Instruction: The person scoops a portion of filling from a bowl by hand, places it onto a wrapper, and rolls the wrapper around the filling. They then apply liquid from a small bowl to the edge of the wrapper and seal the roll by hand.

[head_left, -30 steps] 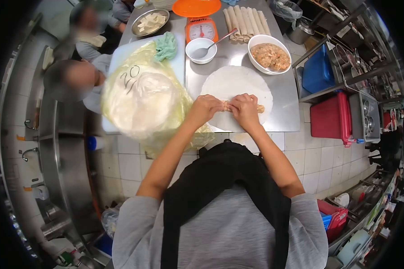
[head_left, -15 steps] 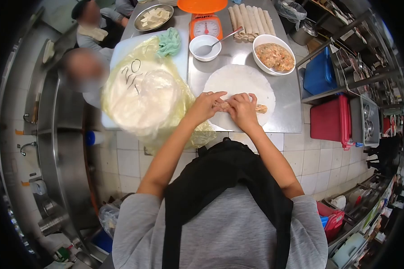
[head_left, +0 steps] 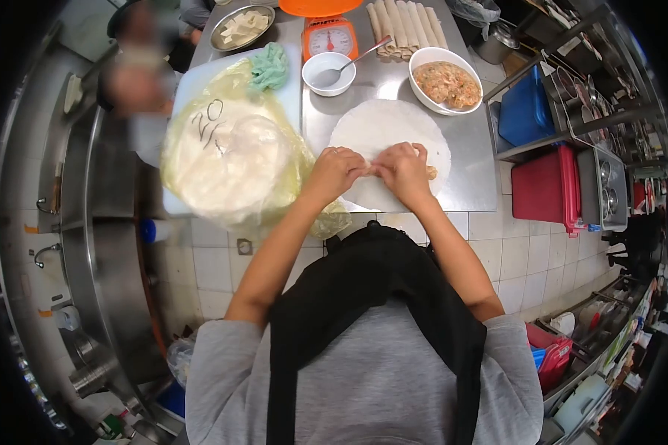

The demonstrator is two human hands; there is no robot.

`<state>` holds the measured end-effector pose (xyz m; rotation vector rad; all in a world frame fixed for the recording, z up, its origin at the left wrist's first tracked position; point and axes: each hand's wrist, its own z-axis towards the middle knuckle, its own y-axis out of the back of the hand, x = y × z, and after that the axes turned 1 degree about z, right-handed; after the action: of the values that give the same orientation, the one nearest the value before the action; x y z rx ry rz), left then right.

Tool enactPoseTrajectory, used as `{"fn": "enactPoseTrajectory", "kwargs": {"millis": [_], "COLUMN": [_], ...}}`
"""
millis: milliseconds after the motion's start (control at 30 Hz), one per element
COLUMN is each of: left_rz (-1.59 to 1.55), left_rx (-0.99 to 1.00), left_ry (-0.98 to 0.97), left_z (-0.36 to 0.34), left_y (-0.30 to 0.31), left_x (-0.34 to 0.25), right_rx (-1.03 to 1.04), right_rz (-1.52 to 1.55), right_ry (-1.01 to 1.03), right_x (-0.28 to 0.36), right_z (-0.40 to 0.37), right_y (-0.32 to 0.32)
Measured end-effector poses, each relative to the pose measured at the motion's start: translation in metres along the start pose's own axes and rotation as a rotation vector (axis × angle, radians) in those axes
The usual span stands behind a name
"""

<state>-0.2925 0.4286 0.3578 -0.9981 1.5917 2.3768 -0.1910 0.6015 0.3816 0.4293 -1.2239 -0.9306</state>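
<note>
A round white wrapper sheet (head_left: 390, 122) lies flat on the steel table. Across its lower half runs a strip of orange-flecked minced filling (head_left: 432, 173), mostly covered by the hands; one end shows on the right. My left hand (head_left: 338, 173) is closed, its fingertips pinching at the strip's left part. Close beside it, my right hand (head_left: 401, 172) is closed too, thumb and fingers on the strip. A white bowl of the same filling (head_left: 447, 85) stands beyond the sheet to the right. A small white bowl (head_left: 329, 74) holds a spoon (head_left: 343, 68).
On the left, a plastic bag of stacked wrappers (head_left: 230, 163) covers part of a white board (head_left: 193, 81), with a green cloth (head_left: 269, 65). Farther back are an orange scale (head_left: 329, 38), rolled wrappers (head_left: 404, 30) and a metal bowl of white blocks (head_left: 243, 28). Another person stands at left.
My hands have drawn closer together over the filling, and the left fingers have curled in to a pinch. The view has shifted slightly, so the table items appear higher and farther left.
</note>
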Motion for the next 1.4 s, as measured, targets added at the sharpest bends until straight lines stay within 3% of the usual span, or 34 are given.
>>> {"fn": "enactPoseTrajectory", "kwargs": {"millis": [133,200,433,500,633,700,833,900,1033,1100,1200,1300,1400], "left_rz": [-0.047,-0.055,0.044,0.057,-0.040,0.024,-0.027,0.045,-0.119,-0.042,-0.043,0.031,0.165], "left_rx": [-0.055,-0.066,-0.054,-0.083,-0.082,0.009,-0.064,-0.005,0.015,-0.229,-0.052,-0.127,-0.146], "left_ry": [0.120,0.104,0.005,0.018,-0.008,0.055,0.009,0.028,0.024,-0.001,0.058,0.009,-0.049], "left_z": [0.009,0.016,0.031,0.033,0.041,0.046,0.052,0.057,0.056,0.044,0.034,0.036,0.038], "left_y": [0.004,-0.014,-0.042,-0.048,-0.059,-0.060,-0.056,-0.064,-0.054,-0.043,-0.041,-0.052,-0.047], "left_x": [-0.027,-0.032,-0.038,-0.040,-0.043,-0.048,-0.063,-0.062,-0.057,-0.047,-0.035,-0.043,-0.049], "right_rx": [-0.006,0.005,-0.102,-0.129,-0.225,-0.129,-0.150,0.043,0.064,0.012,0.001,-0.035,0.073], "right_rz": [-0.035,-0.151,-0.138,-0.056,0.022,0.028,0.281,0.138,0.186,0.383,0.382,0.177,0.319], "right_ry": [0.011,0.043,0.010,-0.094,-0.077,-0.095,-0.131,-0.072,-0.104,-0.218,-0.215,-0.046,-0.155], "right_x": [-0.018,-0.021,-0.045,-0.051,-0.065,-0.067,-0.068,-0.073,-0.076,-0.066,-0.081,-0.079,-0.066], "right_z": [-0.009,-0.015,-0.026,-0.034,-0.035,-0.036,-0.039,-0.043,-0.043,-0.044,-0.049,-0.046,-0.042], "right_y": [0.005,0.009,0.025,0.024,0.024,0.027,0.039,0.042,0.049,0.060,0.047,0.038,0.061]}}
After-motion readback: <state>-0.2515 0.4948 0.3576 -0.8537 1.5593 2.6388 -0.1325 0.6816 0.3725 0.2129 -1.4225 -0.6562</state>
